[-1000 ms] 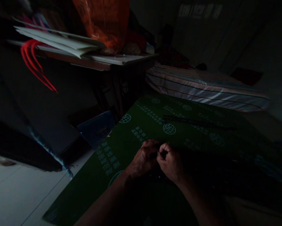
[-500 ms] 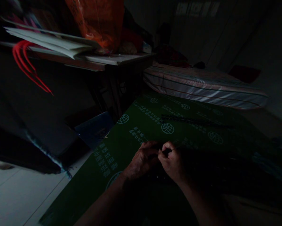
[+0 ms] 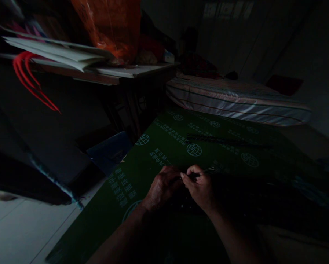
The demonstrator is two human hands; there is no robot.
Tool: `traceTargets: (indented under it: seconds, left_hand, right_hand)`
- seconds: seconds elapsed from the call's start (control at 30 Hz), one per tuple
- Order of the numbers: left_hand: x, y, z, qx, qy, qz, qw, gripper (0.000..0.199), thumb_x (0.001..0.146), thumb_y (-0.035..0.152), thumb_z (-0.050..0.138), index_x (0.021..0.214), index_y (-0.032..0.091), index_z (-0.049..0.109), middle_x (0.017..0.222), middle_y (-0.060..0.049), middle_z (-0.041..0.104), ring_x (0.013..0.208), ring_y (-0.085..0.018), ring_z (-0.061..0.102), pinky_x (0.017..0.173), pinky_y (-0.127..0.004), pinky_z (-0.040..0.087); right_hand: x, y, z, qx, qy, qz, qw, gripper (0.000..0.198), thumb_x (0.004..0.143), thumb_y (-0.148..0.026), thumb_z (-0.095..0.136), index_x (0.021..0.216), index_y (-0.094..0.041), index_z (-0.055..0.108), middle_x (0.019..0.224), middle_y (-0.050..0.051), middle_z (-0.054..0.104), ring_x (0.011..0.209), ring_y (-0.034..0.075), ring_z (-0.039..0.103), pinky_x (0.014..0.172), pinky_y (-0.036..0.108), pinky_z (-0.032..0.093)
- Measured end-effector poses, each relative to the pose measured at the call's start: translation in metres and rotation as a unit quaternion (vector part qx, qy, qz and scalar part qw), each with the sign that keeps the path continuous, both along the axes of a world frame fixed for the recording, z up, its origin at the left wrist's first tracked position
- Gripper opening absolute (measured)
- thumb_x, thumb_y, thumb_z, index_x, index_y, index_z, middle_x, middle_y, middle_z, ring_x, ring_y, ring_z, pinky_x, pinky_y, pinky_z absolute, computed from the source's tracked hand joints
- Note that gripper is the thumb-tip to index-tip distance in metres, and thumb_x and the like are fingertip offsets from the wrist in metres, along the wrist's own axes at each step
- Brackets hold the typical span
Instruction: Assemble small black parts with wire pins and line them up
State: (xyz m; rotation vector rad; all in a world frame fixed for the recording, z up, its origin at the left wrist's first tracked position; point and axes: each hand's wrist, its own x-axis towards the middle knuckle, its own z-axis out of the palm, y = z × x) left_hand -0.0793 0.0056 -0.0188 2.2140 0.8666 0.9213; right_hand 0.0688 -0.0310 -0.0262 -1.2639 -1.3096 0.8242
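Well, your right hand [image 3: 199, 185] pinched a rod [image 3: 209, 170] just beside your left hand [image 3: 162, 185], whose grip I couldn't tell, above the table [image 3: 143, 170].

The right hand [image 3: 198, 187] partly hides a thin rod [image 3: 209, 170].

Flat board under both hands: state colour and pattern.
Green flat board, with pale globe emblems and lettering; head view.
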Motion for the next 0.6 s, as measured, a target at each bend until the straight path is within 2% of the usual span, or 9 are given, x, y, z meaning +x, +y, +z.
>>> traceTargets:
  seconds: [0.13, 0.37, 0.5, 0.6]
  left_hand:
    - [-0.0009, -0.0021, 0.0045, -0.050, 0.006, 0.014, 0.999, 0.015, 0.084, 0.022, 0.052, 0.088, 0.018, 0.066, 0.088, -0.004, 0.065, 0.084, -0.016, 0.059, 0.078, -0.029, 0.048]
    - [-0.0039, -0.0005, 0.0068, -0.134, -0.036, 0.011, 0.990, 0.015, 0.080, 0.023, 0.057, 0.089, 0.019, 0.068, 0.090, -0.004, 0.066, 0.087, -0.017, 0.059, 0.079, -0.028, 0.047]
    - [-0.0048, 0.0000, 0.0071, -0.203, -0.076, 0.021, 0.976, 0.017, 0.074, 0.021, 0.062, 0.089, 0.018, 0.070, 0.091, -0.004, 0.066, 0.085, -0.017, 0.061, 0.075, -0.026, 0.048]
    - [-0.0042, -0.0012, 0.0088, -0.276, -0.117, 0.050, 0.953, 0.018, 0.070, 0.023, 0.065, 0.087, 0.016, 0.069, 0.085, -0.003, 0.066, 0.075, -0.015, 0.061, 0.068, -0.024, 0.048]
  right_hand:
    - [0.0003, -0.0001, 0.0000, 0.011, -0.014, 0.002, 1.000, 0.019, 0.079, -0.033, 0.056, 0.070, -0.019, 0.048, 0.054, -0.006, 0.043, 0.049, 0.008, 0.042, 0.046, 0.018, 0.036]
    - [0.0015, -0.0008, 0.0017, 0.022, -0.004, 0.007, 1.000, 0.018, 0.078, -0.034, 0.058, 0.071, -0.019, 0.050, 0.052, -0.006, 0.045, 0.047, 0.007, 0.043, 0.045, 0.018, 0.036]
    - [0.0023, -0.0010, 0.0035, 0.006, 0.024, -0.006, 1.000, 0.019, 0.077, -0.035, 0.060, 0.073, -0.019, 0.052, 0.047, -0.007, 0.046, 0.041, 0.006, 0.042, 0.040, 0.017, 0.035]
    - [0.0042, 0.0000, 0.0034, 0.009, 0.038, -0.033, 0.999, 0.018, 0.077, -0.036, 0.060, 0.080, -0.018, 0.057, 0.048, -0.006, 0.049, 0.040, 0.007, 0.044, 0.039, 0.018, 0.036]
